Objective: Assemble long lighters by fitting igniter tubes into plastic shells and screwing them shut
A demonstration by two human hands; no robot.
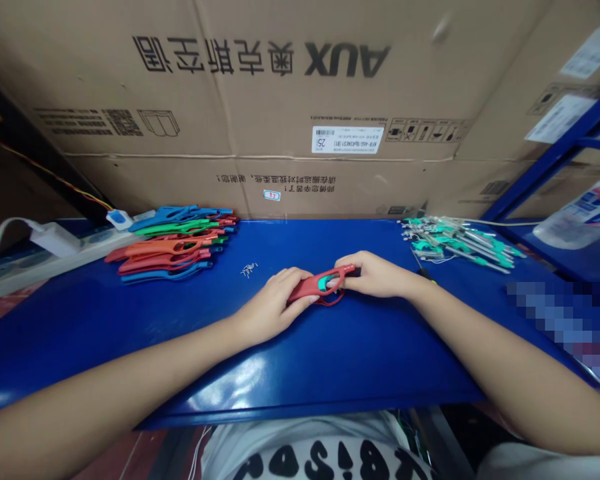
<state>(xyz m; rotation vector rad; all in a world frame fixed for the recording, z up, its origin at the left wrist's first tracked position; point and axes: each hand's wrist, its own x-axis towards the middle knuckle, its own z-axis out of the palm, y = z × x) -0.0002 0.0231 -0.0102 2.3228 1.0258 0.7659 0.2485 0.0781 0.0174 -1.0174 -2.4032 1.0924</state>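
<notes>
A red lighter casing (307, 287) with a green trigger (324, 283) lies between my hands over the middle of the table. My left hand (277, 300) wraps round its wide end, thumb along the near side. At the narrow end, my right hand (373, 273) grips the casing, with a finger in the loop by the trigger. Below it shows a thin red curved edge (334, 300), partly hidden by the casing. Several tiny metal pins or screws (249, 269) lie left of my left hand.
Red, orange, green and blue lighter casings (173, 247) are piled at the left, beside a white power strip (87, 248). Green-and-metal lighter inner parts (460, 243) lie heaped at the right. A large cardboard box (260, 120) walls off the blue table's (260, 373) back.
</notes>
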